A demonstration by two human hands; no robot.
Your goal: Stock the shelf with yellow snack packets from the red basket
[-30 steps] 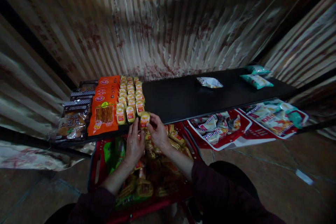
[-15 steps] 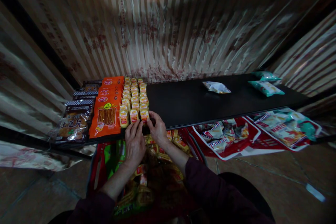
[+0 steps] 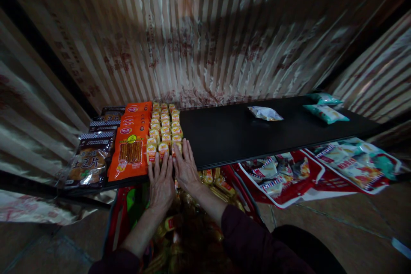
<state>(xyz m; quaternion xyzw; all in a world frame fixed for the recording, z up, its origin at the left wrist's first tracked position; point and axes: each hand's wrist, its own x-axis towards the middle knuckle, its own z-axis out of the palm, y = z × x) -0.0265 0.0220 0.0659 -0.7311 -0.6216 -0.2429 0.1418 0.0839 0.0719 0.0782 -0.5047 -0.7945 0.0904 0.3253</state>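
Small yellow-wrapped snack packs stand in three rows, front to back, on the black shelf. My left hand lies with straight fingers against the front packs of the left and middle rows. Beside it, my right hand is stretched out flat, its fingers touching the front pack of the right row and its side. Neither hand is wrapped round a pack. Under my forearms, a red basket holds many loose yellow-wrapped packs, partly hidden by my arms.
Orange snack bags and dark potato-slice bags line the shelf's left end. A white packet and teal bags lie farther right. Below the front edge, red baskets hold more packets and bags. Striped sheeting hangs behind.
My fingers have straightened and now lie flat against the row fronts; before, they were bent round the front right pack. The view has shifted slightly, so the shelf sits lower.
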